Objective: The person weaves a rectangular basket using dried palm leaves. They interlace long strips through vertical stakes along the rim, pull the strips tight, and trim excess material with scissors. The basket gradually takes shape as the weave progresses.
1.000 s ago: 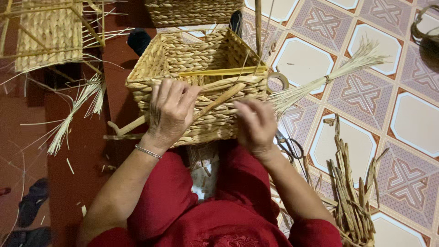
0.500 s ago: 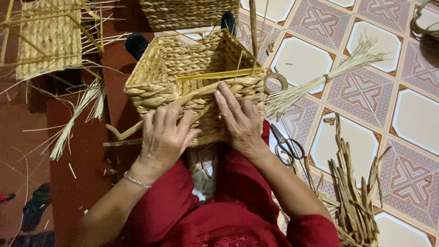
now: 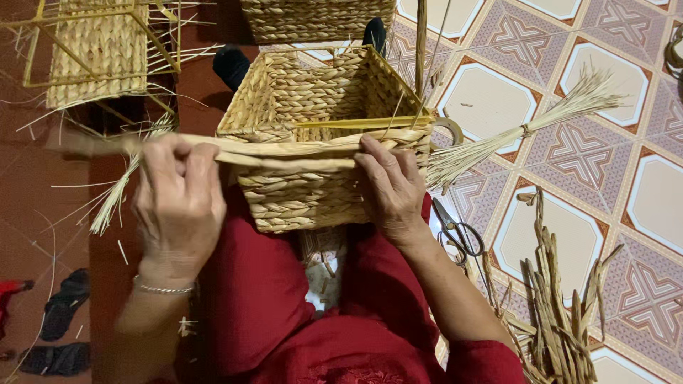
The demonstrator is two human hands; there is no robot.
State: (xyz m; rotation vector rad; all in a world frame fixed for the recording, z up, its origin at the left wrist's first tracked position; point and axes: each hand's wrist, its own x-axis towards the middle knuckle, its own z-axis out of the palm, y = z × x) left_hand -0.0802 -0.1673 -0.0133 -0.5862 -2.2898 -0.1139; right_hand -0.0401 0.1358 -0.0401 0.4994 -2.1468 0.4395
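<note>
The left hand (image 3: pixel 178 206) grips a flat straw strand (image 3: pixel 284 151) and pulls it sideways along the woven basket (image 3: pixel 313 142) rim. The right hand (image 3: pixel 391 188) presses flat on the rim, grasping nothing. Weaving the rim seems in hand; the strand likely needs tension kept while tucking.

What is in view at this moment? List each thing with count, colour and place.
Woven basket: one, straw-coloured, on the lap, centre.
Fibre strand: one, tan, across the near rim.
Framed basket: one, straw with yellow frame, upper left.
Third basket: one, straw, top centre.
Straw bundle: one, pale, right of the basket.
Scissors: one, dark, on the tiled floor.
Dried strips: a pile, tan, lower right.
Left hand: pulls the strand leftward.
Right hand: presses the basket's near wall.
</note>
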